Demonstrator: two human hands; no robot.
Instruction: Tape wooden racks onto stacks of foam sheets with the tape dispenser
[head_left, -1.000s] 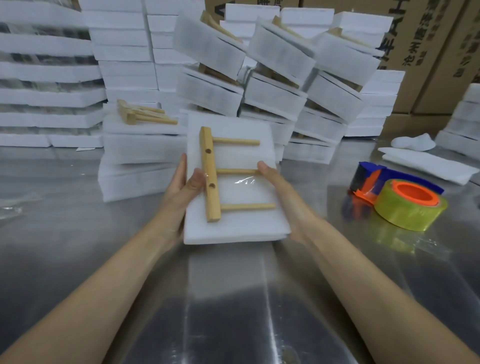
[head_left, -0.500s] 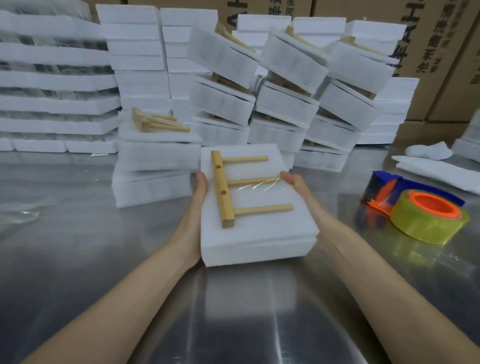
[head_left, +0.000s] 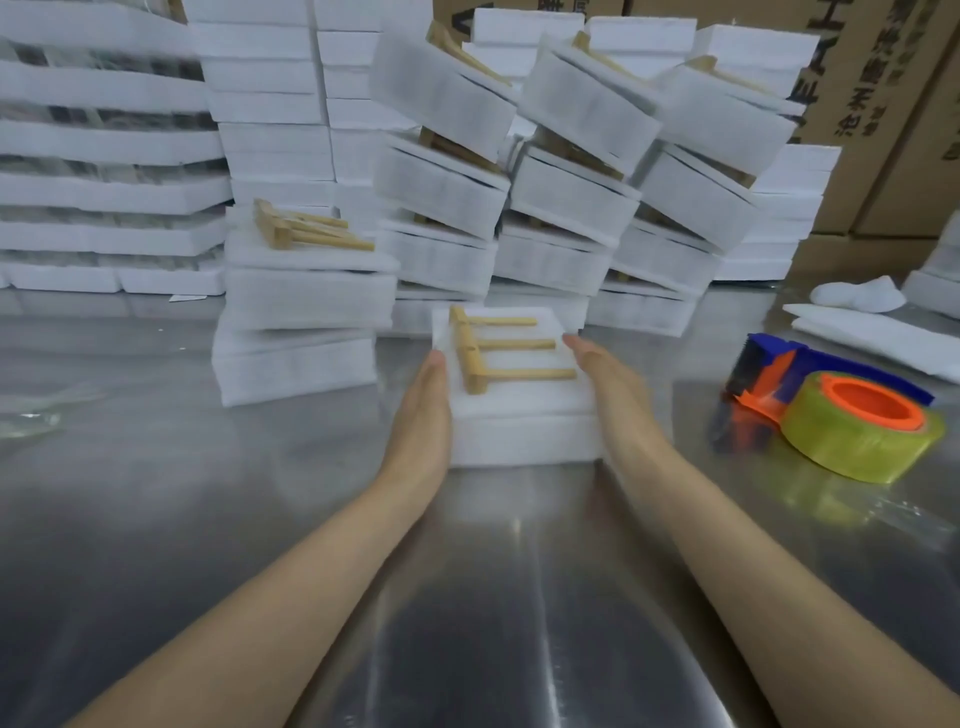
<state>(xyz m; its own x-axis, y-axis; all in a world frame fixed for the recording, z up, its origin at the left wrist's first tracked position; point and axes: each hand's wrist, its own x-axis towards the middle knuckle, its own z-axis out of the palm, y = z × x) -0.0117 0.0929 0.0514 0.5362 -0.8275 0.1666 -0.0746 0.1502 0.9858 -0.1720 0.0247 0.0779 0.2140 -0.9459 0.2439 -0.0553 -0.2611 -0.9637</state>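
Note:
A white foam stack sits on the steel table in front of me, with a wooden rack lying flat on top. My left hand presses straight fingers against the stack's left side. On the right side my right hand does the same. A blue and orange tape dispenser with a yellowish tape roll lies on the table to the right, apart from both hands.
Another foam pile with a loose wooden rack on top stands at the left. Leaning rows of finished foam packs rise just behind the stack. Cardboard boxes stand at the back right, loose foam sheets beside them.
Both hands have carried the foam stack and rack forward and down onto the table, near the finished packs. My fingers have straightened along its sides.

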